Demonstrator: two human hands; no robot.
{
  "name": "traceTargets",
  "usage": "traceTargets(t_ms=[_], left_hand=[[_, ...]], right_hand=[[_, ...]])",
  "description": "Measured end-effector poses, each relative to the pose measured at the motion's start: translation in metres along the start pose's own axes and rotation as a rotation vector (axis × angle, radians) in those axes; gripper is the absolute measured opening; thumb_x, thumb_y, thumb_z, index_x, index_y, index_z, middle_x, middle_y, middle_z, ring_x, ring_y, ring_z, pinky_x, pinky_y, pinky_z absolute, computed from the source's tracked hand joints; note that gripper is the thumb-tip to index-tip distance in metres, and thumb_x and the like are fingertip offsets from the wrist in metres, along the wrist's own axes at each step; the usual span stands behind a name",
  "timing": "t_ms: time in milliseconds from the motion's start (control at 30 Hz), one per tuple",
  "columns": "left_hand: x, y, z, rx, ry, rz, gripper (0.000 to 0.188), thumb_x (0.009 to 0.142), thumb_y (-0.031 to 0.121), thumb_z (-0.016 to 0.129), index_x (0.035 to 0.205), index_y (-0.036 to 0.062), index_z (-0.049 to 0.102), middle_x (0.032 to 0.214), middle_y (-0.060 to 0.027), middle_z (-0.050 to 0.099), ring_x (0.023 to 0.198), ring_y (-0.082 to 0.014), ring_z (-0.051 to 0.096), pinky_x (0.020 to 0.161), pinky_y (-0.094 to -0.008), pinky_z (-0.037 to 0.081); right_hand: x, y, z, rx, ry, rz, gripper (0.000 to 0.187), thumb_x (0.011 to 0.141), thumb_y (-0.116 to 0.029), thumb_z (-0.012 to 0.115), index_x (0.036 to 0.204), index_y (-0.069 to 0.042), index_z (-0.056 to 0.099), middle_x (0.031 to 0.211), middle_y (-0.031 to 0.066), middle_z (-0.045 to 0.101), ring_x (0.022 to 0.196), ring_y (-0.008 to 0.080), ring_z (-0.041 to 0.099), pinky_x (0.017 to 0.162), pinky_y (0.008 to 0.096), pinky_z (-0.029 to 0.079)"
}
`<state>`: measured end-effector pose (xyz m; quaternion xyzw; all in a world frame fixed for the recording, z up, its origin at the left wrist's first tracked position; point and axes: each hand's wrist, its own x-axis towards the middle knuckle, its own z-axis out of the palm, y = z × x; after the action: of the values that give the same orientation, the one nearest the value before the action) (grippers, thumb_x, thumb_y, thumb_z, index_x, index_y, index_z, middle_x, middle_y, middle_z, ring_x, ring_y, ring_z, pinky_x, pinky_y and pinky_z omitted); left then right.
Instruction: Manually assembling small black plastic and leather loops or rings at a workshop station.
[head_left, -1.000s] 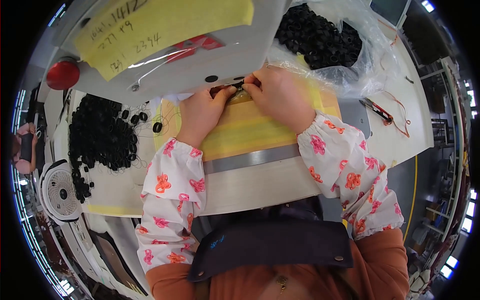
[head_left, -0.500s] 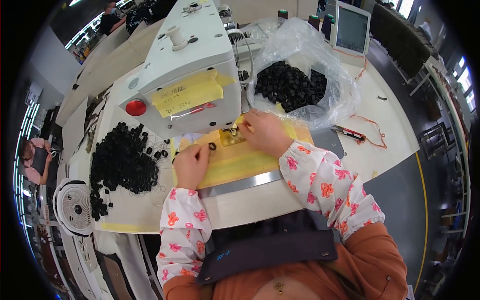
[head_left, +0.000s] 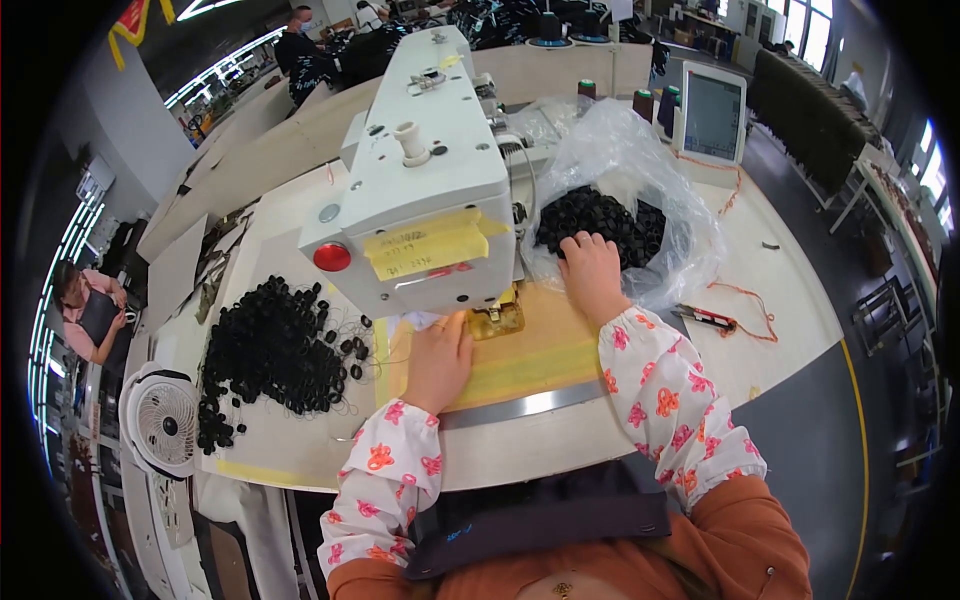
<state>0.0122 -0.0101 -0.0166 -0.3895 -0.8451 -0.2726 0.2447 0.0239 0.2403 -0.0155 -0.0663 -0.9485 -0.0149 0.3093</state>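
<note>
A pale sewing machine (head_left: 425,190) stands in front of me, with its needle area over a yellow-taped plate (head_left: 495,322). My left hand (head_left: 440,365) rests beside that plate, fingers drawn together and pointing at the presser foot; what they hold, if anything, is hidden. My right hand (head_left: 593,275) reaches into the mouth of a clear plastic bag (head_left: 690,240), its fingers extended onto small black loops (head_left: 585,215) inside. No loop shows in its grasp. Left of the machine lies a heap of similar black loops (head_left: 275,345) with loose threads.
Red-handled thread snips (head_left: 708,319) on an orange cord lie to the right of the bag. A screen (head_left: 712,112) and thread cones (head_left: 642,103) stand behind it. At the table's left edge is a white fan (head_left: 160,422). A person in pink (head_left: 95,315) sits farther left.
My right hand has moved from the needle area to the bag of loops on the right. My left hand has moved closer to the presser foot; the black loop beside its thumb no longer shows.
</note>
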Motion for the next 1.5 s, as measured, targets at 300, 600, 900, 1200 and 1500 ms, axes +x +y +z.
traceTargets(t_ms=[300,600,900,1200,1500], left_hand=[[-0.003,-0.007,0.013,0.058,-0.142,-0.120,0.023,0.081,0.025,0.054,0.090,0.0041,0.053,0.074,-0.0151,0.059,0.060,-0.0319,0.057,0.052,-0.0414,0.044],[0.012,-0.014,0.015,0.004,-0.240,-0.243,0.023,0.082,0.027,0.054,0.085,0.0043,0.056,0.071,-0.0136,0.060,0.061,-0.0320,0.058,0.055,-0.0411,0.045],[0.009,0.000,0.010,0.041,-0.245,-0.236,0.026,0.080,0.029,0.056,0.075,0.0031,0.056,0.070,-0.0144,0.059,0.064,-0.0326,0.058,0.057,-0.0422,0.045],[0.011,-0.002,0.020,-0.126,-0.222,-0.231,0.016,0.081,0.018,0.053,0.080,0.0023,0.058,0.073,-0.0157,0.060,0.066,-0.0346,0.057,0.058,-0.0424,0.044],[0.014,-0.006,0.025,-0.261,-0.162,-0.210,0.015,0.082,0.013,0.050,0.086,0.0002,0.056,0.083,-0.0213,0.058,0.079,-0.0381,0.054,0.069,-0.0453,0.043]], right_hand=[[-0.007,-0.001,-0.001,0.104,-0.017,0.016,0.016,0.067,-0.010,0.059,0.081,-0.009,0.053,0.082,0.0069,0.054,0.079,0.0235,0.053,0.067,0.0362,0.039],[0.006,0.002,0.007,0.107,0.022,0.020,0.022,0.064,-0.003,0.055,0.084,-0.008,0.051,0.080,0.0075,0.052,0.077,0.0247,0.054,0.065,0.0377,0.037],[-0.004,-0.007,-0.015,0.266,0.117,-0.063,0.019,0.065,0.000,0.055,0.082,-0.006,0.052,0.081,0.0103,0.050,0.073,0.0252,0.054,0.063,0.0367,0.038],[-0.028,-0.077,-0.042,1.049,-0.216,-0.013,0.017,0.066,0.006,0.049,0.082,0.002,0.051,0.076,0.0175,0.054,0.065,0.0296,0.055,0.055,0.0333,0.044],[-0.033,-0.074,-0.025,1.254,-0.460,0.180,0.014,0.069,0.003,0.057,0.083,0.002,0.057,0.068,0.0030,0.056,0.060,0.0079,0.052,0.055,0.0219,0.044]])
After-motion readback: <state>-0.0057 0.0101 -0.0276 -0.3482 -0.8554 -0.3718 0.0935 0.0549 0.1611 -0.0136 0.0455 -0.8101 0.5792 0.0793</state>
